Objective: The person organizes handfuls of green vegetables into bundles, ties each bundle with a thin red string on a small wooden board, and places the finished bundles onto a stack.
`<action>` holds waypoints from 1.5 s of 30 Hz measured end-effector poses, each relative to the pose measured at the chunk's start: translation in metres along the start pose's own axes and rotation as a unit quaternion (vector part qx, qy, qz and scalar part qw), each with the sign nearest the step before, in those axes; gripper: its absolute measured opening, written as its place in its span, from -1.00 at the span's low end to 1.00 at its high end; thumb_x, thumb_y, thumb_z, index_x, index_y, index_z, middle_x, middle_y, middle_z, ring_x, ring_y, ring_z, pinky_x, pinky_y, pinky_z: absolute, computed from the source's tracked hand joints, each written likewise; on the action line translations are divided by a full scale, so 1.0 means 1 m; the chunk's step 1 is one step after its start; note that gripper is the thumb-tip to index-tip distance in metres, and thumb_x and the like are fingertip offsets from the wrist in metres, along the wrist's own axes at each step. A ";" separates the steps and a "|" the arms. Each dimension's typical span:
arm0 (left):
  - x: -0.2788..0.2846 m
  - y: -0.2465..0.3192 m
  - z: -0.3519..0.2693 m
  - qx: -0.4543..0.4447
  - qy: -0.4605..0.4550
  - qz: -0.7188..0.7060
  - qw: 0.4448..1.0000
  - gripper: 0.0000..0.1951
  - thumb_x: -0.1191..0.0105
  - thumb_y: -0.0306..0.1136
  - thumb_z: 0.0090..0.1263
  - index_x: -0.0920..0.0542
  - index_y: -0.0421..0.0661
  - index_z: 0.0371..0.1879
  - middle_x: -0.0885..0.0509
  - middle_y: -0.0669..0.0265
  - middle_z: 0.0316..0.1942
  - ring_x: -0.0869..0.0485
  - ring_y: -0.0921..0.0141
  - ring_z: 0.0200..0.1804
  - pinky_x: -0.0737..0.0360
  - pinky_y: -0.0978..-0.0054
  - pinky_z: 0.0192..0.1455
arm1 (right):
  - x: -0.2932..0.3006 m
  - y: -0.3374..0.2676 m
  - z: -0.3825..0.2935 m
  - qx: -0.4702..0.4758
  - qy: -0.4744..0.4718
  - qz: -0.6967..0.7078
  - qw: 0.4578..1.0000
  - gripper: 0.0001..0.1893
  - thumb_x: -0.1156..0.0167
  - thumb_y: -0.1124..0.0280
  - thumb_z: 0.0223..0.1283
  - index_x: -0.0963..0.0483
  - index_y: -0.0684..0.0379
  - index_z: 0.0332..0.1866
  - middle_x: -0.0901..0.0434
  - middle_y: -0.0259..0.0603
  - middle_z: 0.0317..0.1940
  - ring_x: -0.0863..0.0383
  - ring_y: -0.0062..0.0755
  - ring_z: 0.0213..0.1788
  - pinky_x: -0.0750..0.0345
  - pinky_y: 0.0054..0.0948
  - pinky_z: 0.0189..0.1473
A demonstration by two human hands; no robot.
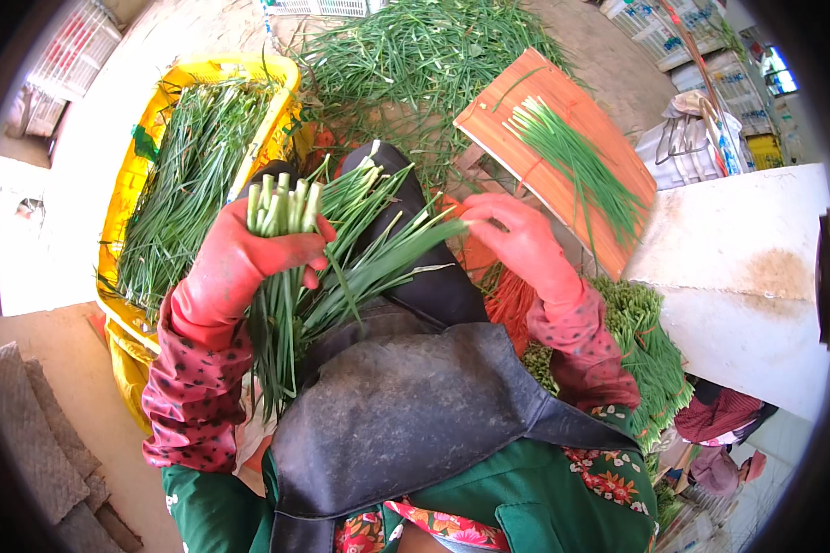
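Observation:
My left hand (266, 252), in a red rubber glove, is closed around a bundle of green stalks (283, 207), pale cut ends up and leaves hanging down. More long green leaves (387, 259) lie loose across my lap. At the tip of these leaves is my right hand (501, 221), also gloved, with its thumb and finger close together; whether they pinch a leaf I cannot tell. A small bunch of green stalks (574, 166) rests on a tilted wood-patterned board (484, 131) at the right.
A yellow plastic crate (128, 186) full of greens stands at the left. A large heap of loose leaves (429, 55) covers the floor ahead. Red ties (512, 301) and stacked tied bunches (653, 359) are by my right arm, near a white block (733, 242).

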State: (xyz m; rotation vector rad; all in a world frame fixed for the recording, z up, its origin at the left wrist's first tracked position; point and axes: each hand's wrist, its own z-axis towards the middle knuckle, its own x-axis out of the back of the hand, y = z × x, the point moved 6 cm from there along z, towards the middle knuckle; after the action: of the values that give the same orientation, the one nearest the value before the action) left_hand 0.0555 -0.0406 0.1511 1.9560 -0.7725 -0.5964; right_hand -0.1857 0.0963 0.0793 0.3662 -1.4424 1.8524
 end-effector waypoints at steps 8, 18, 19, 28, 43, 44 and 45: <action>-0.046 -0.014 0.012 -0.068 -0.083 0.091 0.990 -0.71 -0.29 -0.49 0.15 -0.61 -0.18 -0.14 -0.68 0.41 -0.27 -0.61 0.58 -0.23 -0.56 0.55 -0.13 | -0.015 -0.087 0.037 0.045 -0.137 0.065 0.987 -0.90 -0.24 0.44 0.11 -0.61 0.18 -0.28 -0.65 -0.21 -0.40 -0.66 -0.35 -0.37 -0.55 -0.43 -0.34; 0.038 0.043 -0.027 -0.088 0.133 0.054 0.986 -0.37 -0.13 -0.29 0.06 -0.45 -0.25 0.19 -0.64 0.26 -0.47 -0.58 0.49 -0.52 -0.52 0.63 -0.41 | -0.073 -0.006 0.083 -0.032 -0.039 0.044 0.998 -0.44 -0.35 0.34 0.04 -0.43 0.09 0.21 -0.55 -0.09 0.04 -0.62 -0.26 -0.05 -0.53 -0.37 0.01; 0.041 0.040 -0.027 -0.086 0.137 0.043 0.986 -0.37 -0.13 -0.30 0.06 -0.45 -0.25 0.20 -0.64 0.26 -0.47 -0.58 0.50 -0.51 -0.53 0.64 -0.40 | -0.091 0.004 0.083 -0.114 -0.091 0.065 0.987 -0.49 -0.34 0.34 0.04 -0.45 0.13 0.15 -0.60 -0.15 -0.03 -0.64 -0.25 -0.09 -0.55 -0.35 -0.05; 0.071 -0.013 -0.027 -0.006 0.161 -0.046 0.986 -0.78 -0.17 -0.42 0.14 -0.61 -0.28 -0.27 -0.64 0.25 -0.48 -0.61 0.45 -0.52 -0.54 0.56 -0.44 | -0.056 0.008 0.041 -0.105 -0.246 -0.075 0.961 -0.82 -0.19 0.32 0.15 -0.62 0.14 -0.22 -0.67 -0.14 -0.38 -0.68 -0.23 -0.38 -0.59 -0.33 -0.25; 0.077 -0.021 -0.023 -0.005 0.147 -0.056 0.987 -0.83 -0.14 -0.48 0.19 -0.62 -0.29 -0.28 -0.68 0.18 -0.41 -0.63 0.42 -0.51 -0.59 0.53 -0.41 | -0.044 -0.013 0.016 -0.054 -0.379 -0.276 0.882 -0.80 -0.23 0.22 0.03 -0.60 0.13 -0.45 -0.64 -0.15 -0.40 -0.64 -0.13 -0.25 -0.54 -0.18 -0.21; 0.074 -0.022 -0.021 0.000 0.145 -0.058 0.988 -0.84 -0.14 -0.48 0.19 -0.62 -0.28 -0.28 -0.68 0.18 -0.41 -0.63 0.43 -0.51 -0.59 0.53 -0.41 | -0.041 -0.005 0.012 -0.062 -0.399 -0.276 0.872 -0.75 -0.21 0.15 0.06 -0.60 0.12 -0.41 -0.62 -0.14 -0.46 -0.64 -0.13 -0.31 -0.52 -0.16 -0.28; 0.071 -0.020 -0.020 0.002 0.137 -0.058 0.989 -0.84 -0.15 -0.48 0.19 -0.62 -0.28 -0.28 -0.68 0.18 -0.41 -0.63 0.43 -0.50 -0.59 0.54 -0.41 | -0.037 -0.006 0.021 -0.063 -0.342 -0.248 0.904 -0.76 -0.21 0.15 0.06 -0.60 0.12 -0.40 -0.61 -0.15 -0.46 -0.64 -0.14 -0.30 -0.52 -0.17 -0.28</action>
State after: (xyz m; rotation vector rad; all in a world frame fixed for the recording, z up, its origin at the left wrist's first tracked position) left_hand 0.1230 -0.0723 0.1356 2.0430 -0.4922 -0.3830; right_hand -0.1604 0.0634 0.0669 1.2870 -1.6904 1.2451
